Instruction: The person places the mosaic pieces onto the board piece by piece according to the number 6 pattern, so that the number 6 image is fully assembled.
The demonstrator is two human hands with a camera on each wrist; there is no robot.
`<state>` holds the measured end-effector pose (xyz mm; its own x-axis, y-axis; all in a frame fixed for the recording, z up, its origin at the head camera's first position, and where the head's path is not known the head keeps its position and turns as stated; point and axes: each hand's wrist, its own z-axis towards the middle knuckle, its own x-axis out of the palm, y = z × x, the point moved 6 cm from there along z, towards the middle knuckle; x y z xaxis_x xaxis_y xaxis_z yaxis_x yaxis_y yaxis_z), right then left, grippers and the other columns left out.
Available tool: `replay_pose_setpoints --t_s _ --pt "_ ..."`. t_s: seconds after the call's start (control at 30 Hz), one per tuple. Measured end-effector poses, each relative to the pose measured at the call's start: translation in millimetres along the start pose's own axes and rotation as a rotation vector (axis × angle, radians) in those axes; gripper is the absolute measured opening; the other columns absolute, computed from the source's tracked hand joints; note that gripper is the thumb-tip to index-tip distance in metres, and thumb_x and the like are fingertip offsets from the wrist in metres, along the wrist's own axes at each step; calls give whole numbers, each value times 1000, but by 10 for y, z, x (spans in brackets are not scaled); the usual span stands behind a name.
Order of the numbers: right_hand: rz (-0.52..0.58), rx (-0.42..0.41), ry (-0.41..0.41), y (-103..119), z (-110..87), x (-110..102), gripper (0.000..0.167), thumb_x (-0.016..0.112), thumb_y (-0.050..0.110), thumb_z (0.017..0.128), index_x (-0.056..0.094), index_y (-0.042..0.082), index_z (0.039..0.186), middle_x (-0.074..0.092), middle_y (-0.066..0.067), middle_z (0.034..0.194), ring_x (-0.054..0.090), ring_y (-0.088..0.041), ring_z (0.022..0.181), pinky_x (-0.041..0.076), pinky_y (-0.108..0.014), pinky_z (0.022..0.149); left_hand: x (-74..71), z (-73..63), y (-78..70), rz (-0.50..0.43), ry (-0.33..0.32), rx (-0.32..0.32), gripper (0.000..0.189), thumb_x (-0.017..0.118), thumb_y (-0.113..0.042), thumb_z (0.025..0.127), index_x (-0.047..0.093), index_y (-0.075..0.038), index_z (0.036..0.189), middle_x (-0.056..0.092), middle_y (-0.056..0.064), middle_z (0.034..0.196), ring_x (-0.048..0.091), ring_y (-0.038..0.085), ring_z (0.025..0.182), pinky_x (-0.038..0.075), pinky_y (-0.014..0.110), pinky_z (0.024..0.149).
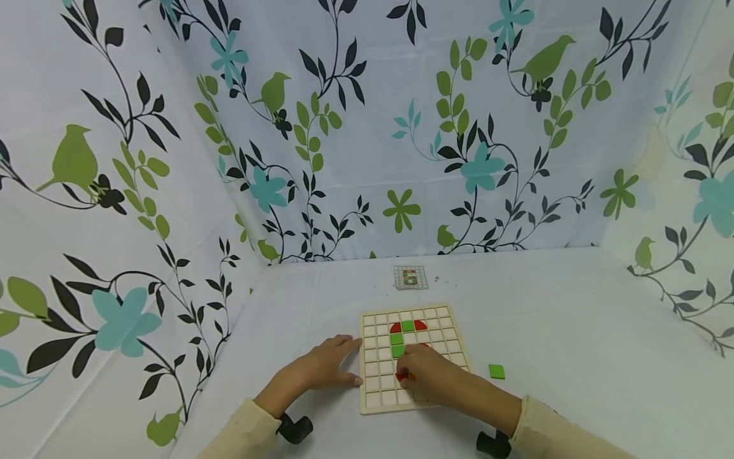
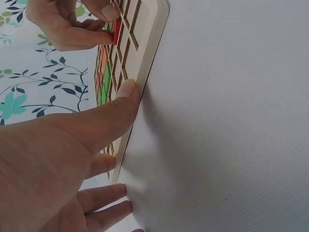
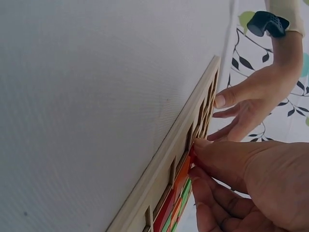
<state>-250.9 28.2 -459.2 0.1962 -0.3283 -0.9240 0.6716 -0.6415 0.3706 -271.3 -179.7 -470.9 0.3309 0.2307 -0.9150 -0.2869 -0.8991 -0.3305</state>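
A wooden grid board (image 1: 373, 400) lies on the white cloth, with red and green tiles set in several of its squares. My left hand (image 1: 325, 366) steadies the board's left edge, thumb and fingers stretched out, the thumb tip resting on the frame in the left wrist view. Over the lower middle of the board, my right hand (image 1: 431, 376) pinches a red tile (image 3: 192, 155) between thumb and finger, right at a grid square. Part of the board and some tiles are hidden under the right hand in the head view; orange tiles (image 3: 181, 177) show in the right wrist view.
A loose green tile (image 1: 496, 371) lies on the cloth to the right of the board. Behind the board is a small gridded card (image 1: 410, 278) with a coloured pattern. A printed curtain (image 1: 355, 127) with birds and leaves hangs at the back and sides.
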Motion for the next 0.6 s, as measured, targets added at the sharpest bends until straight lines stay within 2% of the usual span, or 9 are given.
replay_pose_setpoints --t_s 0.17,0.4,0.6 --pt "23 2 -9 -7 -16 -14 8 84 18 92 78 16 97 62 11 94 52 -3 87 56 -24 81 -6 -1 -5 1 -2 10 87 82 -50 90 44 -15 161 43 17 163 40 41 152 39 66 118" --pt "45 -6 -24 -49 -40 -64 11 85 17 90 80 12 99 67 8 96 60 -9 94 58 -30 88 -23 -10 -26 0 0 -11 87 82 -50 91 44 -16 161 42 16 164 39 40 152 37 67 119" --pt "37 -14 -15 -68 -43 -57 13 86 17 90 81 9 99 67 6 94 56 -7 87 57 -26 82 -19 -13 -23 -5 -1 -6 87 82 -50 91 44 -15 161 43 17 163 39 41 152 38 67 119"
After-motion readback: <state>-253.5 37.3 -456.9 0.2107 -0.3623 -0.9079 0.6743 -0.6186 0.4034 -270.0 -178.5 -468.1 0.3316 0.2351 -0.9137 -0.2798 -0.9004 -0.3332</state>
